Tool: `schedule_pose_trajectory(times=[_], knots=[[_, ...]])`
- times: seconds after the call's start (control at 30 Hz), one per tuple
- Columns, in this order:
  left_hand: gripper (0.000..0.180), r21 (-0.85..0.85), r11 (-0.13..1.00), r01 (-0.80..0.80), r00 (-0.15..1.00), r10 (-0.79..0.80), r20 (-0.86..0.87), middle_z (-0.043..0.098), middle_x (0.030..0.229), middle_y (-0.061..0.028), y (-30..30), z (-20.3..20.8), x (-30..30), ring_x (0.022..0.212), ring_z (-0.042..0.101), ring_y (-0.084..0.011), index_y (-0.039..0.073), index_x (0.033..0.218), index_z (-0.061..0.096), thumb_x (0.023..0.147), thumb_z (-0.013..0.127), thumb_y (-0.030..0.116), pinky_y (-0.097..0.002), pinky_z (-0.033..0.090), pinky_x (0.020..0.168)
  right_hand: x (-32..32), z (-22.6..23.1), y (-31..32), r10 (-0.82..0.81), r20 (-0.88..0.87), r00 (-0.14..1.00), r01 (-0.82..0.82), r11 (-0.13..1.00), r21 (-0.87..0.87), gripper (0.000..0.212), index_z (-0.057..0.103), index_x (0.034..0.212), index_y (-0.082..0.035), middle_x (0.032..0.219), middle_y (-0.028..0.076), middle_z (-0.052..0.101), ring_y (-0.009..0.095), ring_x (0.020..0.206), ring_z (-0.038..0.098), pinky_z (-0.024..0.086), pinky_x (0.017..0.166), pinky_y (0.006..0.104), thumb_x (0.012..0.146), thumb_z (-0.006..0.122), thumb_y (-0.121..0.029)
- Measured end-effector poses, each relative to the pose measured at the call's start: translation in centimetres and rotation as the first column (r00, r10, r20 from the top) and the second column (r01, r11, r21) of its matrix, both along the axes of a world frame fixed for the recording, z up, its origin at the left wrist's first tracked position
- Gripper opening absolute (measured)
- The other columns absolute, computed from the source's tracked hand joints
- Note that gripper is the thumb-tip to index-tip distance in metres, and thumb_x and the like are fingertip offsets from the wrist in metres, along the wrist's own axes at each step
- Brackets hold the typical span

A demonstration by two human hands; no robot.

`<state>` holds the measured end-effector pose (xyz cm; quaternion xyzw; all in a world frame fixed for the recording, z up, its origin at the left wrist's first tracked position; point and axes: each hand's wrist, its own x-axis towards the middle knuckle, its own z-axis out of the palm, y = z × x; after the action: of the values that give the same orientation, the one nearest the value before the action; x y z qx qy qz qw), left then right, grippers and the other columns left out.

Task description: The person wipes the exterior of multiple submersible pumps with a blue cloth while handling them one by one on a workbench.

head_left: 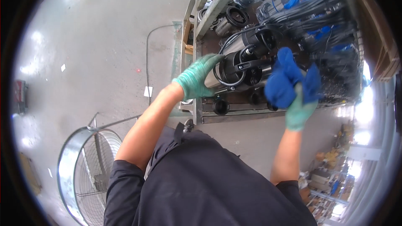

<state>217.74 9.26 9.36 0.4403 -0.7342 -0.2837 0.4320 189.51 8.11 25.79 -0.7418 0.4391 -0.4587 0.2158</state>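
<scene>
My left hand (200, 76), in a green knit glove, is wrapped round the side of a steel and black submersible pump (235, 68) lying on the workbench. The pump has a black handle (250, 63) and a black cable (229, 84) looped round its top end. To the right of the pump, my right hand (300, 111), also gloved in green, grips a bunched blue cloth (289, 81). Cloth and hand are smeared by motion, and I cannot tell whether the cloth touches anything. Another steel and black pump (253, 42) lies just beyond the first.
Bundled black cables (307, 10) and plastic-wrapped items with blue ties fill the bench's far right. A metal frame post (222, 4) rises at its left. Black round fittings (220, 106) sit along the near edge. A large caged fan (94, 171) stands at lower left.
</scene>
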Motion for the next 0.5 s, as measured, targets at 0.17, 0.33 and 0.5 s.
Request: schedule_pose_trajectory(times=[0.17,0.33,0.5], knots=[[0.050,0.004,0.993,0.120,0.985,-0.119,-0.123,0.064,0.139,-0.0165,-2.3,10.4,1.9,0.132,0.061,-0.0343,0.007,0.140,0.062,0.092,0.060,-0.005,-0.0426,0.048,0.114,6.4,-9.3,5.1,0.004,-0.777,0.630,-0.388,0.868,-0.310,0.041,0.073,0.120,-0.010,0.129,0.010,0.068,0.031,0.126,0.060,0.040,0.118,0.0529,0.080,0.070,-0.017],[0.028,-0.262,0.946,0.188,0.844,-0.019,0.536,0.073,0.116,-0.0129,-4.6,17.5,-5.3,0.108,0.071,-0.0340,0.008,0.126,0.068,0.100,0.061,0.015,-0.0458,0.054,0.095,3.7,-20.9,8.1,0.217,-0.546,0.809,-0.237,0.971,0.036,0.027,0.073,0.099,-0.013,0.108,0.007,0.071,0.030,0.102,0.067,0.054,0.097,0.0448,0.073,0.071,-0.007],[0.023,-0.192,0.929,0.316,0.268,0.107,0.957,0.076,0.111,-0.0117,-8.0,16.6,-10.9,0.101,0.075,-0.0321,0.012,0.118,0.070,0.099,0.061,0.020,-0.0476,0.057,0.081,-2.9,-28.9,12.4,-0.691,0.411,0.594,0.189,0.617,0.764,0.019,0.077,0.108,-0.006,0.104,0.007,0.077,0.021,0.091,0.071,0.057,0.084,0.0345,0.092,0.067,-0.006]])
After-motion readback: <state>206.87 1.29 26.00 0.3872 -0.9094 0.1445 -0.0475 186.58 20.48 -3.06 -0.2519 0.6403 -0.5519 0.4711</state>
